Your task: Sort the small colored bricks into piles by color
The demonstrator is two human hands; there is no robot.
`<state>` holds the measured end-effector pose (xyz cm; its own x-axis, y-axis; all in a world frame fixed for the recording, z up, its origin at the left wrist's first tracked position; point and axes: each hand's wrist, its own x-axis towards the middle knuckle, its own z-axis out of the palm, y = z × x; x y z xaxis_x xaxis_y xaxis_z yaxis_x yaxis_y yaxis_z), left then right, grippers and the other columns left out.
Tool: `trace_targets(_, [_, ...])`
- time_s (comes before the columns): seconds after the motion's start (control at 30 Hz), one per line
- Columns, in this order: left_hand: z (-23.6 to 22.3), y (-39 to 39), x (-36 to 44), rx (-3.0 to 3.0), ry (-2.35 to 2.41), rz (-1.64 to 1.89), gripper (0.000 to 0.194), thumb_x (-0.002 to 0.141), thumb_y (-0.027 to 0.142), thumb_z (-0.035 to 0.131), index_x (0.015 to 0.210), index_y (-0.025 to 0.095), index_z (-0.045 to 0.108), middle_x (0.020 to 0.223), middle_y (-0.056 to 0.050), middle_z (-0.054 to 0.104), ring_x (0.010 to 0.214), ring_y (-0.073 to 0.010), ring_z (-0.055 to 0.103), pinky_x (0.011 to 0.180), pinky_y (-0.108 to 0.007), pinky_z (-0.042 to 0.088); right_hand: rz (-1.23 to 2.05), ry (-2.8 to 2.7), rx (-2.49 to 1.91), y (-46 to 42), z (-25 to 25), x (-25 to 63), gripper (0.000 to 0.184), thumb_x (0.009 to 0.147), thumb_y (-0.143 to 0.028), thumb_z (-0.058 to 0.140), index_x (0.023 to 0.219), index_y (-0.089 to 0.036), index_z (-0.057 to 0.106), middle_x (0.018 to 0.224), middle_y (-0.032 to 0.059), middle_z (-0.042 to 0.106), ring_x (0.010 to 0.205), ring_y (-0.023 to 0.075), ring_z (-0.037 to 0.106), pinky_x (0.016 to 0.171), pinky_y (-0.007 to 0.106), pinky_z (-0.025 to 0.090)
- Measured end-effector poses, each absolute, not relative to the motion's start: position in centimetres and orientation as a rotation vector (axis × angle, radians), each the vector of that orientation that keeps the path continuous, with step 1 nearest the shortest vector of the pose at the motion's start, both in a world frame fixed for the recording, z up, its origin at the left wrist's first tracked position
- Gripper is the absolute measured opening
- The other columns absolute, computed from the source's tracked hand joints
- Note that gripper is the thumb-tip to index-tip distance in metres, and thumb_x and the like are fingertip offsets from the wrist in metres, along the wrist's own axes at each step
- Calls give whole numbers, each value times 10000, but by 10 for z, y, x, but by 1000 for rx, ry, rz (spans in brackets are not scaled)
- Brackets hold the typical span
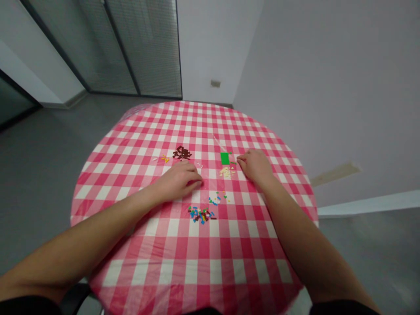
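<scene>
Pink-and-white gingham cloth (108, 183) covered the round table, and left of its centre lay a few tiny yellow plastic bricks (165, 159). My left hand (179, 180) rested just right of them, below a heap of dark brown bricks (182, 153), its fingers (193, 176) pressed together and curled, tips down on the cloth, pinching nothing I could make out. Below it sat a mixed pile of blue, red, yellow and black bricks (201, 215), with a looser scatter of blue, white and yellow pieces (215, 199) just above. Further right lay a flat green plate (225, 158) and a cluster of cream bricks (226, 172), both just beside my right hand (255, 167), whose fingers (241, 162) were also together, pointing left; whether they held a piece, I could not tell. Bricks this small called for fingertip pinches
</scene>
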<state>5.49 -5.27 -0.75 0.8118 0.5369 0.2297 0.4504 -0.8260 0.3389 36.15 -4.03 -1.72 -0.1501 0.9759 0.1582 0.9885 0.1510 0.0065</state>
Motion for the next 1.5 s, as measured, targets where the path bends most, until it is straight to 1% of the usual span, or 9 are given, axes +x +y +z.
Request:
trace_targets(0.17, [-15,-67,69,2777,551,347,343,1031,366,471,1257,232,692,1091,-109,675,1010,-252,579,919,-401,439,-219,-2286,-2019,-42,-19,362,350,981,-297,515,801,-183,793,847,146,682,845,281,583,819,432,430])
trace_targets(0.33, [-19,-72,74,2861,488,334,429,1035,475,421,1320,259,658,1183,-139,637,1044,-282,559,941,-439,428,-273,-2266,-2088,-45,-17,360,361,983,-297,511,781,-182,786,850,147,683,832,274,590,763,393,432])
trace_targets(0.57, [-19,-72,75,2917,478,340,394,1030,458,445,1230,247,711,1148,-142,650,1020,-285,559,909,-437,436,-284,-2275,-2100,-47,-14,351,388,1005,-325,478,858,-182,807,851,151,678,807,259,593,724,372,428])
trace_targets(0.8, [-16,-70,74,2801,487,415,232,1006,275,540,1007,193,758,1084,-85,708,1034,-239,588,930,-386,423,79,-2234,-1879,-56,0,343,355,1002,-321,481,1070,-168,794,982,147,724,898,255,647,777,347,460])
trace_targets(1.07, [-17,-68,76,2669,575,388,152,943,225,623,1011,188,754,1035,-67,723,993,-223,605,916,-373,419,962,-2589,-1417,-93,34,316,162,825,-126,643,848,-197,786,842,24,775,733,150,668,684,253,439])
trace_targets(1.13, [-18,-68,76,2665,570,386,151,942,229,629,1012,194,759,1035,-66,722,988,-224,604,909,-374,417,1011,-2606,-1468,-97,35,312,94,801,-170,704,854,-186,780,810,25,763,703,149,651,629,249,416])
trace_targets(1.27, [-19,-68,76,2650,545,402,130,942,219,628,972,187,750,1007,-59,729,978,-217,609,906,-367,418,1020,-2696,-1504,-101,27,306,144,733,-196,784,876,-178,769,756,17,729,643,137,596,567,250,358])
trace_targets(1.37, [-20,-67,77,2633,562,431,106,934,195,622,949,168,724,961,-58,731,946,-208,618,902,-361,429,1011,-2725,-1504,-102,24,301,62,774,-156,734,826,-179,758,708,9,708,606,122,558,578,253,341])
trace_targets(1.5, [-23,-66,76,2615,579,484,105,934,195,610,949,172,711,917,-55,732,904,-204,632,885,-361,444,984,-2720,-1522,-102,26,298,117,801,-99,662,811,-171,754,695,13,701,607,121,552,588,253,340])
